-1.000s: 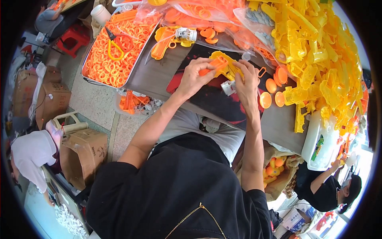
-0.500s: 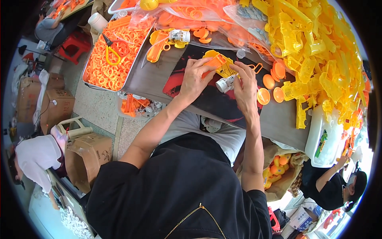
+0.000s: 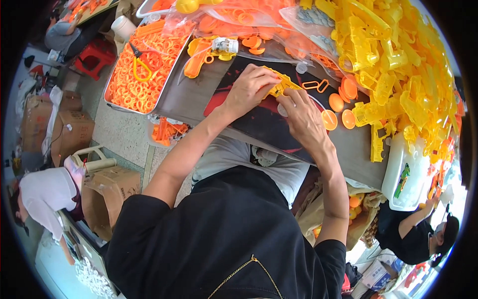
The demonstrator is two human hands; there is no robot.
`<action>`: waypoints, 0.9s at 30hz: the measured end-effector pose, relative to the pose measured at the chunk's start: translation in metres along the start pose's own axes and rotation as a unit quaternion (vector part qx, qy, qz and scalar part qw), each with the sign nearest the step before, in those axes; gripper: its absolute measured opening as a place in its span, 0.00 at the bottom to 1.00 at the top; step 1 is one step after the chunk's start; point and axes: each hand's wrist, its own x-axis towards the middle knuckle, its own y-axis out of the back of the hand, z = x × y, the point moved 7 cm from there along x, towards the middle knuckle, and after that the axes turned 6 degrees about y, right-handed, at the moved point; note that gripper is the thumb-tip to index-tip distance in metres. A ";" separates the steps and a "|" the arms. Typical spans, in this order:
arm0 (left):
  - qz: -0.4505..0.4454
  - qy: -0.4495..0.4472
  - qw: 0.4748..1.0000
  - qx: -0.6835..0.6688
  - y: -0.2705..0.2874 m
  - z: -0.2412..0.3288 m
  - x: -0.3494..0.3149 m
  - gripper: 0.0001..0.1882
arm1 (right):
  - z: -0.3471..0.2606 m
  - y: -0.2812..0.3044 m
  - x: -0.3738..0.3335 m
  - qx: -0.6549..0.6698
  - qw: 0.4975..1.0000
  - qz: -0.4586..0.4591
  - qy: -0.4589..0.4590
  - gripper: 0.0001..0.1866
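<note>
shell (image 3: 281,83) part-hidden by left hand (image 3: 248,92); right hand (image 3: 302,117) obscures pale part (image 3: 282,110)

Grey table (image 3: 359,153), black-and-red mat (image 3: 251,124), tray (image 3: 173,72) of orange rings (image 3: 133,94), orange discs (image 3: 336,103), yellow parts (image 3: 368,50)

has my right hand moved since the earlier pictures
Yes: judged against the nearest orange disc, the right hand has shifted toward the person's body.
</note>
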 end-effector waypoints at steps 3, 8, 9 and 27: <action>0.029 0.014 0.999 0.004 0.005 -0.004 -0.014 0.16 | 0.016 0.021 0.001 0.190 0.981 0.019 -0.041 0.24; 0.040 0.043 0.998 0.010 0.001 0.006 -0.012 0.15 | 0.066 0.003 -0.019 0.450 0.864 0.048 -0.222 0.21; 0.041 0.042 0.998 0.009 -0.001 0.007 -0.009 0.15 | 0.073 -0.005 -0.024 0.441 0.862 0.065 -0.244 0.21; -0.073 0.032 0.995 0.060 -0.008 0.043 0.024 0.33 | 0.077 0.000 -0.018 0.144 0.884 0.077 -0.438 0.36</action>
